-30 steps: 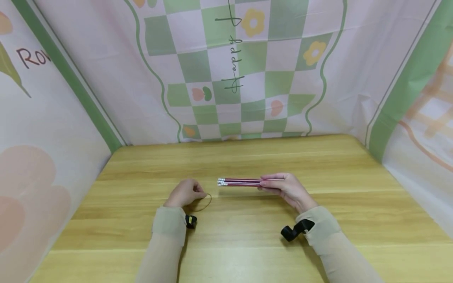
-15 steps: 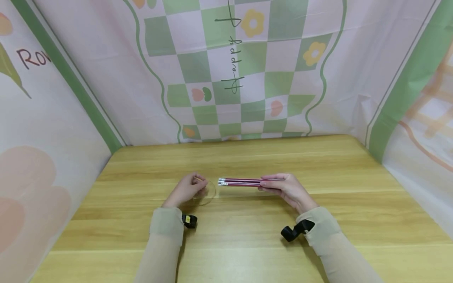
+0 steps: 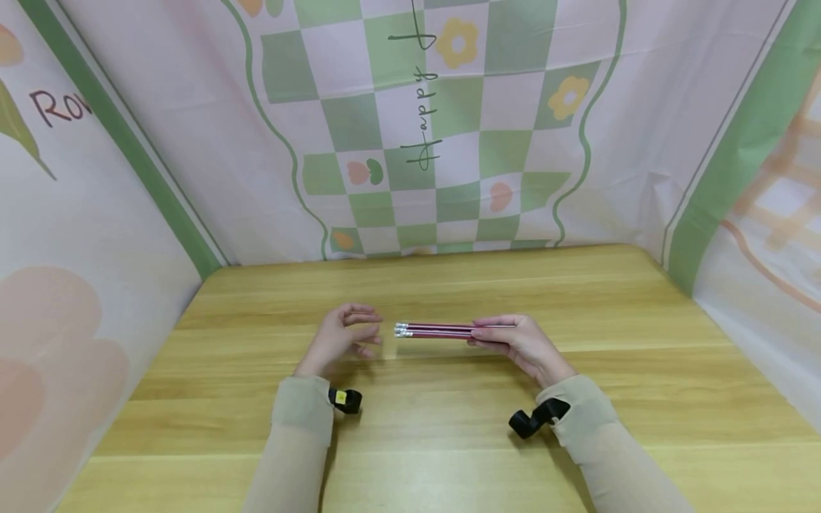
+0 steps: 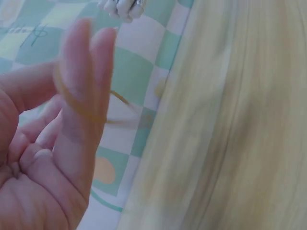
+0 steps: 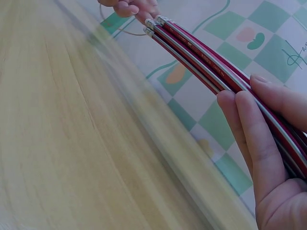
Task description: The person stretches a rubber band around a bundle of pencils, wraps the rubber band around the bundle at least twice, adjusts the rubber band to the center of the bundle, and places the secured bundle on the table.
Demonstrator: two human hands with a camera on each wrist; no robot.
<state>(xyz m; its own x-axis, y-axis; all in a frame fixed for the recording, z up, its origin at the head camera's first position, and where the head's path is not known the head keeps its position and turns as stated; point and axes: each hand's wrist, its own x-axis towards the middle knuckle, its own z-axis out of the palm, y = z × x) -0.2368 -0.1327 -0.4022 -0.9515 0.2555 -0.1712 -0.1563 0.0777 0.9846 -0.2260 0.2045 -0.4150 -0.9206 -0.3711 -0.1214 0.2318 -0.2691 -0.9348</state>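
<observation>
My right hand holds a bundle of several dark red, silver-striped pencils between thumb and fingers. The pencils lie level above the table, their white-tipped, silver-banded ends pointing left. Just left of those ends is my left hand, fingers spread and fairly straight. A thin tan rubber band loops round raised fingers of that hand in the left wrist view, its far part blurred. In the head view the band hardly shows. A small gap separates the left fingertips from the pencil ends.
Both hands are over a wooden table. Printed cloth hangs behind it as a green-and-white checked curtain, with more cloth at the left and right. Black camera straps sit on both wrists.
My left hand has risen from low near the table and spread its fingers; the rubber band it pinched now goes round them. The right hand and pencils have stayed in place.
</observation>
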